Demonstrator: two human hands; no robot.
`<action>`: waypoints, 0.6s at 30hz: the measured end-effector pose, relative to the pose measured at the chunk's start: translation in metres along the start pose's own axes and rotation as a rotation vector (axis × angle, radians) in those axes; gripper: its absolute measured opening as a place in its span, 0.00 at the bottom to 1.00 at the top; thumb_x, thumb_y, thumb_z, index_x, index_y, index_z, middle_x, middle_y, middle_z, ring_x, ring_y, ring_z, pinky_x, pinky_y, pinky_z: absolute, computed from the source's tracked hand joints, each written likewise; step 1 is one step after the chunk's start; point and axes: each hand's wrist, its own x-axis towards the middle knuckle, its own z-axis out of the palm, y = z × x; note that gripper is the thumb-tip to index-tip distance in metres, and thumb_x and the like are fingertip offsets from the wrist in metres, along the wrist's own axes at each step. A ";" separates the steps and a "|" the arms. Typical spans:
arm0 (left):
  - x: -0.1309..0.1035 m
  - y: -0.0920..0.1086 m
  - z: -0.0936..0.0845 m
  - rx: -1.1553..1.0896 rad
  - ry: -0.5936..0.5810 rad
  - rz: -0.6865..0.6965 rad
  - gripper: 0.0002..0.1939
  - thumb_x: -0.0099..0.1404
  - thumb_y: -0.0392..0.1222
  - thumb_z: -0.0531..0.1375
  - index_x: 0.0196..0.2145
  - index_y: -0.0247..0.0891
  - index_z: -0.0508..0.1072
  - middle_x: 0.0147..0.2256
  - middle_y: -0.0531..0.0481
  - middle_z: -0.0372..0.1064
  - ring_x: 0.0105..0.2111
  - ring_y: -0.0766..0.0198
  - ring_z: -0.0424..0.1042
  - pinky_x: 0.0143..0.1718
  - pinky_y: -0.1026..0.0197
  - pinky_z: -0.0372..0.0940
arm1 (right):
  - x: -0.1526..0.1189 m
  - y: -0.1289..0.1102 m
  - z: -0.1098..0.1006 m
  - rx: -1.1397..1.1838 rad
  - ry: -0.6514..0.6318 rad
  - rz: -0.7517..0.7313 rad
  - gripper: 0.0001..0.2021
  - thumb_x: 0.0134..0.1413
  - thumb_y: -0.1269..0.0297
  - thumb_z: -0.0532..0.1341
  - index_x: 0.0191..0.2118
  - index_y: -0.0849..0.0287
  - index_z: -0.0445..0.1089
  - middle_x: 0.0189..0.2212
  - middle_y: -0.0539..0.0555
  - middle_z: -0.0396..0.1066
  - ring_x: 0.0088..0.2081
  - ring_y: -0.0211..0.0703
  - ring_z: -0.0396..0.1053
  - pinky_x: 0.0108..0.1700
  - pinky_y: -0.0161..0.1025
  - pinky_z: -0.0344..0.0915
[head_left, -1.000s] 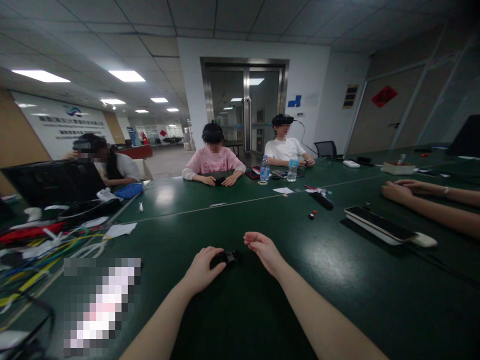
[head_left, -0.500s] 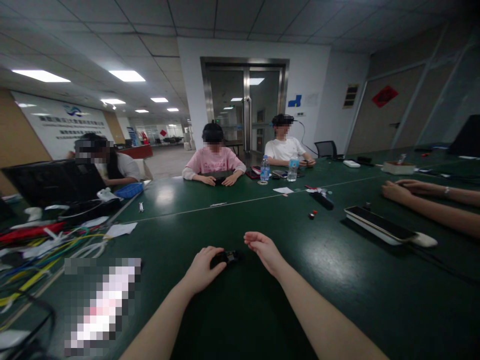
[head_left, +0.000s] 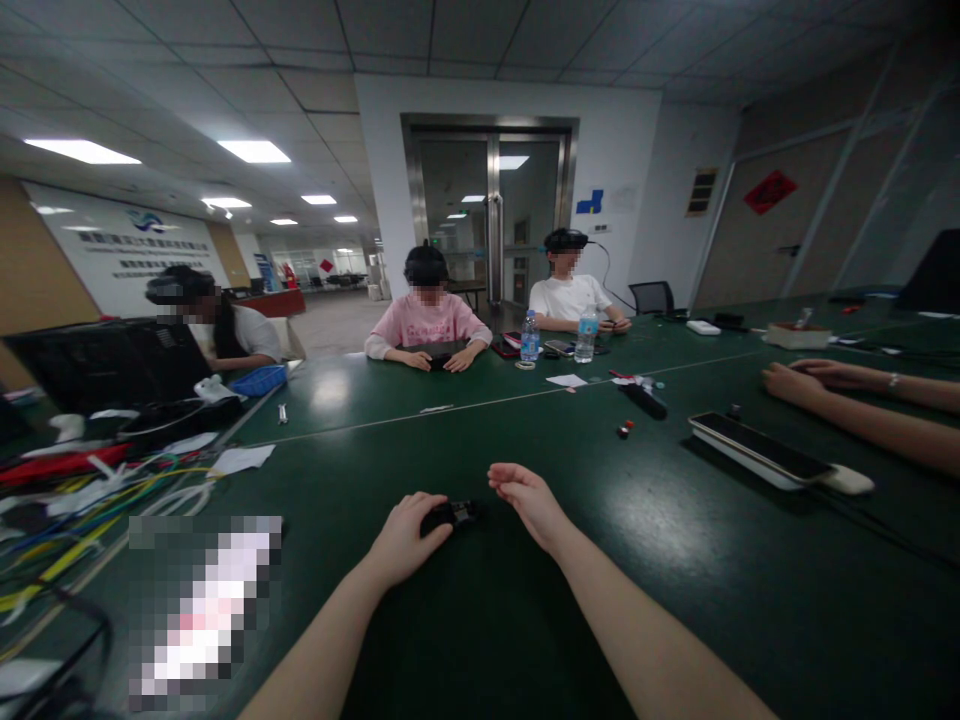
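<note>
My left hand (head_left: pixel 409 532) rests on the green table, its thumb and fingers curled round the left end of a small black object (head_left: pixel 463 512). Metallic-looking detail shows on the uncovered part of that object; its kind is too dark to make out. To its right, my right hand (head_left: pixel 527 503) hovers or rests on its edge, palm turned inward. The fingers there are loosely bent and stretched forward, with nothing seen in them. A gap of dark tabletop separates this hand from the black object.
Tangled cables (head_left: pixel 82 540) and a blurred pale rectangle (head_left: pixel 206 615) lie on the left. A phone on a white box (head_left: pixel 761 450) is at right, near another person's hands (head_left: pixel 799 385). Farther back stand two water bottles (head_left: pixel 586 335); people sit across the table (head_left: pixel 360 440).
</note>
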 end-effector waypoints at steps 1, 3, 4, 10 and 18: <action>0.000 0.000 0.000 -0.003 0.001 0.002 0.22 0.63 0.52 0.53 0.52 0.42 0.65 0.48 0.48 0.65 0.49 0.56 0.62 0.51 0.53 0.56 | -0.001 -0.001 0.000 -0.003 0.000 0.001 0.16 0.42 0.70 0.58 0.41 0.56 0.70 0.43 0.54 0.71 0.46 0.46 0.67 0.50 0.45 0.61; 0.000 0.001 0.000 -0.008 0.001 0.000 0.21 0.63 0.51 0.54 0.52 0.42 0.65 0.48 0.48 0.65 0.49 0.56 0.63 0.51 0.54 0.57 | -0.002 -0.002 0.001 -0.010 0.001 0.005 0.16 0.42 0.70 0.58 0.41 0.56 0.70 0.43 0.54 0.71 0.46 0.46 0.67 0.50 0.45 0.61; 0.000 0.000 0.000 -0.009 -0.001 -0.004 0.21 0.63 0.51 0.54 0.52 0.42 0.65 0.48 0.48 0.65 0.49 0.56 0.62 0.50 0.54 0.57 | -0.002 -0.003 0.002 -0.013 0.003 0.006 0.16 0.42 0.70 0.58 0.41 0.56 0.70 0.43 0.54 0.71 0.46 0.46 0.67 0.50 0.46 0.61; 0.002 -0.003 0.001 0.004 -0.004 0.007 0.21 0.63 0.51 0.54 0.51 0.43 0.66 0.48 0.48 0.65 0.48 0.56 0.62 0.49 0.55 0.58 | -0.005 -0.007 0.003 -0.018 0.010 0.018 0.15 0.43 0.70 0.58 0.40 0.55 0.71 0.43 0.54 0.70 0.46 0.46 0.67 0.51 0.46 0.60; 0.004 -0.006 0.004 0.017 0.009 -0.001 0.21 0.63 0.50 0.54 0.52 0.42 0.65 0.48 0.48 0.65 0.49 0.56 0.62 0.51 0.55 0.56 | -0.005 -0.008 0.004 -0.014 0.012 0.015 0.15 0.43 0.70 0.59 0.40 0.56 0.71 0.42 0.54 0.71 0.45 0.45 0.67 0.51 0.46 0.60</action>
